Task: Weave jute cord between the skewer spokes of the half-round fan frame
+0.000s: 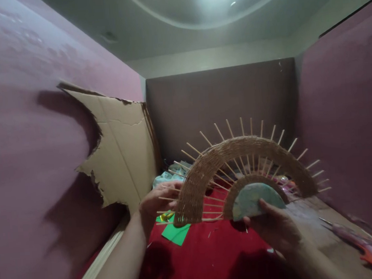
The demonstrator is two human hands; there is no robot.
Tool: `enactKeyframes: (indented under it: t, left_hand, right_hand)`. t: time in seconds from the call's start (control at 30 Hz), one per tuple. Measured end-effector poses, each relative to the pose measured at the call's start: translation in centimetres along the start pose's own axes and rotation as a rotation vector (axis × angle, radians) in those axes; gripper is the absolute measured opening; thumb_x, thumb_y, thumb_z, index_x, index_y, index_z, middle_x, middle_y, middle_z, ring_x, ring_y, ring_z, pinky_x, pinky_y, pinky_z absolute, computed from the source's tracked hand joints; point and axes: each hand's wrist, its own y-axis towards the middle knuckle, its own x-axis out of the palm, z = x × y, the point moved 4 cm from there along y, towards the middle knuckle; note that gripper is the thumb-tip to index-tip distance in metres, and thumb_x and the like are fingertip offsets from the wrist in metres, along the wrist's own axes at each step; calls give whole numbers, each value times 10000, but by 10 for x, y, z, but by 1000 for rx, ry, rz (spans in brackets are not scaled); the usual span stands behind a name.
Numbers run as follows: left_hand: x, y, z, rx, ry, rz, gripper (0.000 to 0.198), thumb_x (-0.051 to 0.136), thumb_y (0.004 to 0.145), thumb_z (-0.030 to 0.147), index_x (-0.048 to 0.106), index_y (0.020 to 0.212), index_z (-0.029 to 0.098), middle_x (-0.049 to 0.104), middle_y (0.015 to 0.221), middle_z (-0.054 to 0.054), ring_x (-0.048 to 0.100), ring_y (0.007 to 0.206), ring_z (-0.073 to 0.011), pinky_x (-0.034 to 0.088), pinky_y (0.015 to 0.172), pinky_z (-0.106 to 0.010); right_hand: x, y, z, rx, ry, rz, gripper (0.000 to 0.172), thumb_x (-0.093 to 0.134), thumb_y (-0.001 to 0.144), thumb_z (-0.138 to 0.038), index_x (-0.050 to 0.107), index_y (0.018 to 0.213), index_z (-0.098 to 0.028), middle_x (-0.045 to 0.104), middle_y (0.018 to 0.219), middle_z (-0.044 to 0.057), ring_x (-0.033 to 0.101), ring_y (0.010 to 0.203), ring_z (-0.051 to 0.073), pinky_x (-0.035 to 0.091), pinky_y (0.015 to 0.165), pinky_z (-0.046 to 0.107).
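Observation:
A half-round woven fan (238, 146) of brown cord on thin wooden sticks is held upright in front of me. The stick tips stick out past its outer band, and a pale green half disc (255, 200) forms its centre. My right hand (276, 227) pinches the bottom edge of that half disc, thumb on the front face. At the fan's left end, my left hand (161, 199) is closed around the outer band's edge and sticks; some of its fingers are hidden behind them.
Torn cardboard (119, 149) leans on the left wall. Green paper (177, 234) and a yellow item lie on red cloth (202, 258). At the right lies a pointed tool (344, 232) near an orange-handled object (371, 258). Light blue cloth (166, 179) is behind my left hand.

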Motion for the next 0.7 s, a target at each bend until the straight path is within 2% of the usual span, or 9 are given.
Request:
enactKeyframes:
  t: [0.17,0.27,0.37,0.5,0.7]
  left_hand:
    - [2,-4,5,22,-83,18,397,768,585,333,694,917,128,682,735,-79,615,594,-125,459,521,-196]
    - [3,-2,2,-21,-47,30,382,763,586,271,690,920,100,679,716,-81,592,537,-112,431,479,-189]
    - [3,-1,-2,-61,-26,23,304,753,590,211,688,859,86,678,707,-83,612,563,-136,439,503,-210]
    - [4,0,-3,-63,-44,34,227,768,566,195,666,732,78,653,638,-57,603,543,-134,457,535,-236]
    - [2,1,-3,-81,17,89,203,775,568,212,637,635,78,580,529,-14,528,448,-88,381,445,-192]
  right_hand:
    - [-5,3,0,20,-15,-18,139,735,658,-167,688,777,-221,725,847,0,674,797,195,558,660,326]
    - [-9,5,-1,1,-40,-40,133,727,674,-180,687,794,-223,724,860,-2,673,808,193,562,671,327]
    - [-11,7,-1,-4,-6,-44,154,733,659,-153,690,793,-216,726,852,4,676,785,194,571,633,320]
    - [-13,7,0,27,71,-12,193,751,618,-103,698,769,-210,728,841,16,681,767,221,582,614,359]
    - [-12,6,-1,26,100,56,215,783,559,-83,695,718,-196,730,807,26,683,747,232,585,604,371]
